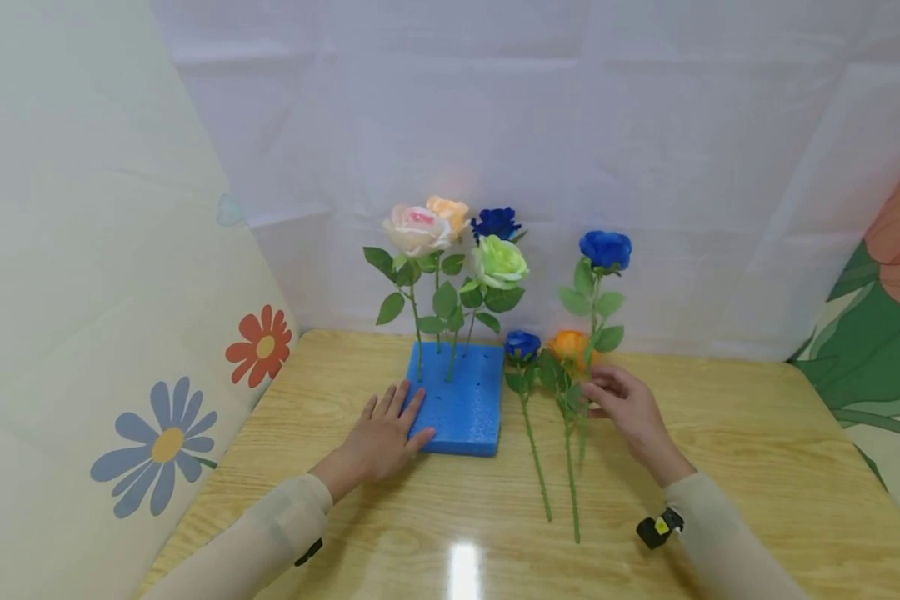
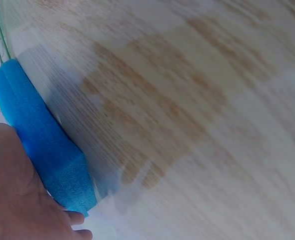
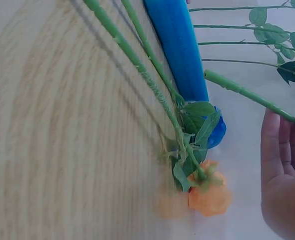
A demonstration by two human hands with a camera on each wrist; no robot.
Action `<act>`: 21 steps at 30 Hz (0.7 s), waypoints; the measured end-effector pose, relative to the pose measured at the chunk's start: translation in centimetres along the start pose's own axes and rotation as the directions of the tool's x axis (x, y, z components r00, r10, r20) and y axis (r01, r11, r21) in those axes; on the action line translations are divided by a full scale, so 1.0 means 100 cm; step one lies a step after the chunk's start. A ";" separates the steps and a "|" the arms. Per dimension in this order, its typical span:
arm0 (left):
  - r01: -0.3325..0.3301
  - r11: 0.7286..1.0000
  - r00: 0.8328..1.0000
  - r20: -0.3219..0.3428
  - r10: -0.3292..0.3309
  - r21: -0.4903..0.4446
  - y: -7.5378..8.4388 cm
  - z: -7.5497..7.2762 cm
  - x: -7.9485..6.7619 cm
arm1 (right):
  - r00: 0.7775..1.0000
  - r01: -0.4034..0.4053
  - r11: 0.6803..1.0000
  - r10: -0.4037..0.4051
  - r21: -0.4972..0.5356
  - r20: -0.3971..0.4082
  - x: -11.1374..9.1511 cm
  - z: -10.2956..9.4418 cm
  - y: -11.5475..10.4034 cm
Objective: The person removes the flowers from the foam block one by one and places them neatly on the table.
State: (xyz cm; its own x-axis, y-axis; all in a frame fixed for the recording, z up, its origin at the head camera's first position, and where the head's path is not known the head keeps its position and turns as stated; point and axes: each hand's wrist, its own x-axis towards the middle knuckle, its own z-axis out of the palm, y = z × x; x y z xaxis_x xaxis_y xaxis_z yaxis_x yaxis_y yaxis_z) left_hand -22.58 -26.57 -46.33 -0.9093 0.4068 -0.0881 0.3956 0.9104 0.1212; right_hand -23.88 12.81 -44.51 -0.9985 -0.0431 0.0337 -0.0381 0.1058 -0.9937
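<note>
In the head view my right hand (image 1: pixel 626 408) pinches the stem of a blue rose (image 1: pixel 606 250), held upright over the table. The stem's cut end (image 3: pixel 222 81) points toward the foam block in the right wrist view. My left hand (image 1: pixel 382 433) rests with spread fingers on the left edge of a blue foam block (image 1: pixel 461 417). Standing in the block are a pale pink rose (image 1: pixel 418 230), a peach rose (image 1: pixel 450 212), a dark blue rose (image 1: pixel 495 223) and a green rose (image 1: pixel 501 262). The left wrist view shows that hand against the block's side (image 2: pixel 42 130).
Right of the block, a smaller blue rose (image 1: pixel 522 345) and an orange rose (image 1: pixel 570 346) lie on the wooden table (image 1: pixel 757 450), stems toward me. A white cloth (image 1: pixel 720 167) hangs behind the table. Flower-patterned panels (image 1: pixel 82 292) stand at both sides.
</note>
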 end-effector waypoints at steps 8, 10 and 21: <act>-0.002 1.000 1.000 0.010 0.002 -0.001 -0.001 0.000 0.000 | 0.999 -0.042 0.999 0.042 -0.020 0.011 -0.009 -0.007 -0.003; 0.000 1.000 1.000 0.008 0.000 -0.004 -0.002 0.002 0.001 | 0.999 -0.048 0.999 0.049 -0.023 0.016 -0.011 -0.008 -0.003; -0.014 1.000 1.000 -0.008 0.014 -0.019 -0.003 0.002 0.001 | 0.994 -0.092 0.995 0.094 -0.044 0.053 -0.024 -0.019 0.003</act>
State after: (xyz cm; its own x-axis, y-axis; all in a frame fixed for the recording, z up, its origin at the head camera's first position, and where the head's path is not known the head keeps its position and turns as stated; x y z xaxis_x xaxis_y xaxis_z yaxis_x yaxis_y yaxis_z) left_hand -22.72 -26.76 -46.53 -0.9048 0.4186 -0.0780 0.4056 0.9031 0.1413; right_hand -21.54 14.82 -44.70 -0.9941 -0.0857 -0.0659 0.0523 0.1530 -0.9868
